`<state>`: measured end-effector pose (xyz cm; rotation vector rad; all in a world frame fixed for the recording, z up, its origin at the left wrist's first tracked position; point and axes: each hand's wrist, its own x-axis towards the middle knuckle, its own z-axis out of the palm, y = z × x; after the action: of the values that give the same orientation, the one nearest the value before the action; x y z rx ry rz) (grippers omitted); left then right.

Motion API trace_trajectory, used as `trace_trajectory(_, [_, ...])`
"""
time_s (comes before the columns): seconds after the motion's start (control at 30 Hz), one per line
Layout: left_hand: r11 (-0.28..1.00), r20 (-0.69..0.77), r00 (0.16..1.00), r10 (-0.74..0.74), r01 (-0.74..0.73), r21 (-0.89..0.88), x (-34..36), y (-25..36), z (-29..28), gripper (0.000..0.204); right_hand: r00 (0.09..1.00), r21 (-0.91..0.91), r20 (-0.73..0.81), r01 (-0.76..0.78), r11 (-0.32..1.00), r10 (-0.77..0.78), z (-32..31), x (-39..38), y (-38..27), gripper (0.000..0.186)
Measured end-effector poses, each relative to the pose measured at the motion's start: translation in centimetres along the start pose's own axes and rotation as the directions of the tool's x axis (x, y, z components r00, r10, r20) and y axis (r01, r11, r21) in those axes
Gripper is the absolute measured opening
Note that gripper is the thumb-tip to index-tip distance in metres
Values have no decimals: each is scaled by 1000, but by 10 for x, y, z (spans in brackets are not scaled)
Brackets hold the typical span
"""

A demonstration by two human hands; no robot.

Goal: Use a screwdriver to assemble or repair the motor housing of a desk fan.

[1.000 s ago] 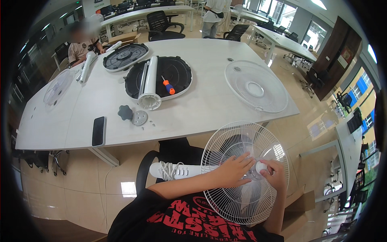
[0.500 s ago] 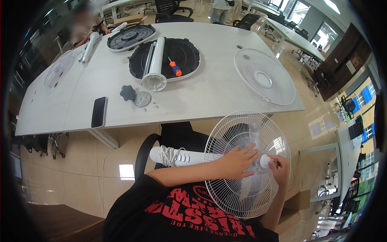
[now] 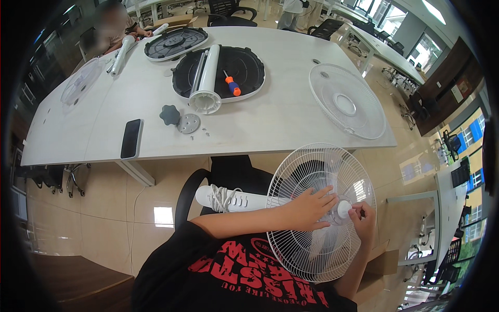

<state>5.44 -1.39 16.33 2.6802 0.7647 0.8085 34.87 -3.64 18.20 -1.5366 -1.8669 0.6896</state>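
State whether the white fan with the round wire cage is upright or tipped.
The fan is tipped: its white slotted neck, wrapped in pale cord, runs sideways toward the person's left.

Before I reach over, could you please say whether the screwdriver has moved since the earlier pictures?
No, the screwdriver lies in the same spot on the black base, beside the tube.

The fan (image 3: 325,242) I hold shows clearly in bright, soft light, windows (image 3: 425,50) and a ceiling lamp (image 3: 433,11) glaring beyond the right of the white table (image 3: 270,130), a hard reflection (image 3: 163,217) on the floor (image 3: 99,234) below it, a person's head (image 3: 112,21) blurred past its left end, and straight lines bowing toward black vignetting.
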Motion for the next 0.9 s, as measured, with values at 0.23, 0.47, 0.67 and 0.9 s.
trace_trajectory(0.23, [1000,-19,1000,-1,1,-3,-1,-2,0,74,983,-38,30,184,982,-183,10,8,-38,37])
trace_trajectory(0.47, [1000,3,1000,5,-5,-5,0,0,-3,73,999,-133,-47,2,991,-8,16,3,-20,46])
trace_trajectory(0.67, [1000,6,1000,-9,9,-8,-1,0,-2,74,994,-5,-23,104,995,-104,10,4,-35,34])
trace_trajectory(0.9, [1000,28,1000,-3,4,-21,1,1,-5,75,991,115,-130,42,992,-27,5,-5,11,29])
